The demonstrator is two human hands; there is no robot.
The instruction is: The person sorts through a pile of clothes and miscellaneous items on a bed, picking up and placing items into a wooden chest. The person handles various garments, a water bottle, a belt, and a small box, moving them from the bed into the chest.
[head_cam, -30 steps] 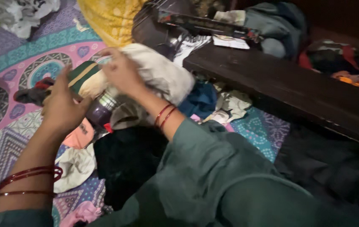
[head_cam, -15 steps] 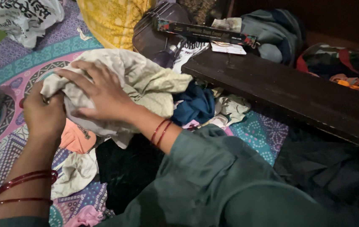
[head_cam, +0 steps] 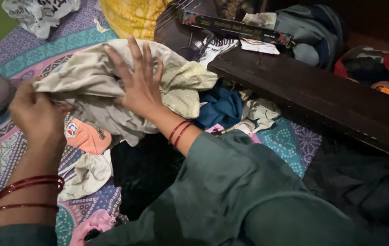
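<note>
A crumpled beige cloth garment (head_cam: pixel 89 73) lies across a heap of clothes on a patterned bedspread (head_cam: pixel 3 150). My left hand (head_cam: pixel 37 114) pinches the garment's left edge. My right hand (head_cam: pixel 139 82) rests flat on top of it with the fingers spread. Red bangles ring both wrists, and a green sleeve covers my right arm. Under the beige cloth lie an orange piece (head_cam: pixel 85 136), a black garment (head_cam: pixel 144 168) and a blue one (head_cam: pixel 221 107).
A dark wooden board (head_cam: pixel 322 95) runs along the right. A yellow cloth (head_cam: pixel 133 16), a long flat box (head_cam: pixel 235 28), a dark round container (head_cam: pixel 180 32) and a white printed bag (head_cam: pixel 39 13) sit at the back. More clothes lie behind the board.
The beige garment has been spread out over the heap and now covers the bottle-like thing seen a second ago. My right hand has flattened on top; my left has slid to the left edge.
</note>
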